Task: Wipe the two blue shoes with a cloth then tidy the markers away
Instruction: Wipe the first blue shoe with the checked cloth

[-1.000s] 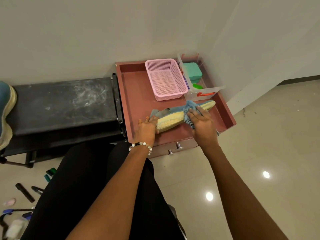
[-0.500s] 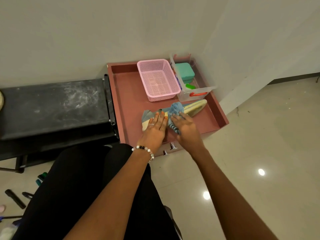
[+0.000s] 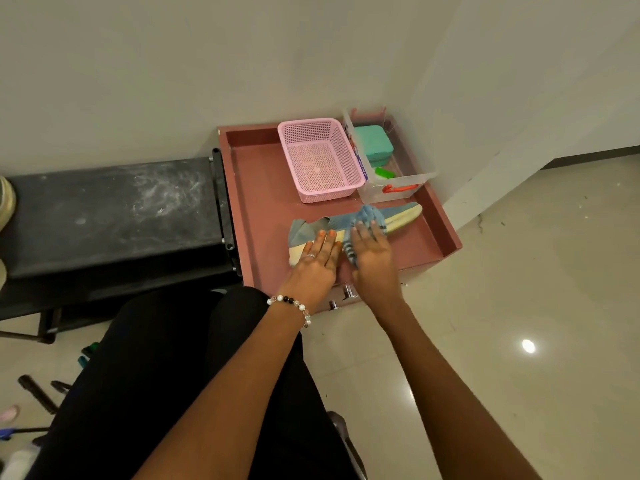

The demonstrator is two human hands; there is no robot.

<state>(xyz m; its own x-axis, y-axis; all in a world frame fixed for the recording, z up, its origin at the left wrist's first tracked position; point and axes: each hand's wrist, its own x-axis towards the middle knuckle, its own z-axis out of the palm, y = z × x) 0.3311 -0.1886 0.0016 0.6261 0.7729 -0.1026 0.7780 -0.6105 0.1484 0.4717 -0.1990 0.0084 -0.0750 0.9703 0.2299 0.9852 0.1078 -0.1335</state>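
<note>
Two hands work side by side on a blue shoe (image 3: pixel 398 216) lying on its side in a reddish tray (image 3: pixel 263 209), toe to the right and heel to the left, cream sole facing the near edge. The left hand (image 3: pixel 317 263), a ring on one finger and a bead bracelet (image 3: pixel 292 304) at the wrist, lies flat with straight fingers pressing the heel end of the shoe. The right hand (image 3: pixel 372 252) presses a blue cloth (image 3: pixel 367 216) against the middle of the shoe, fingers extended over the bunched fabric; a striped end of the cloth hangs down between the two hands. At the far side of the tray stands a pink basket (image 3: pixel 320 161), and just to its right a clear box (image 3: pixel 394 188) with a red handle, holding a teal case (image 3: pixel 374 143) and a small green item (image 3: pixel 384 173). Left of the tray is a dark, dusty desk (image 3: pixel 110 209); at its far left edge part of a second shoe (image 3: pixel 7 202) shows. On the floor at lower left lie several markers (image 3: pixel 38 393), partly hidden by the person's black-clad legs.
</note>
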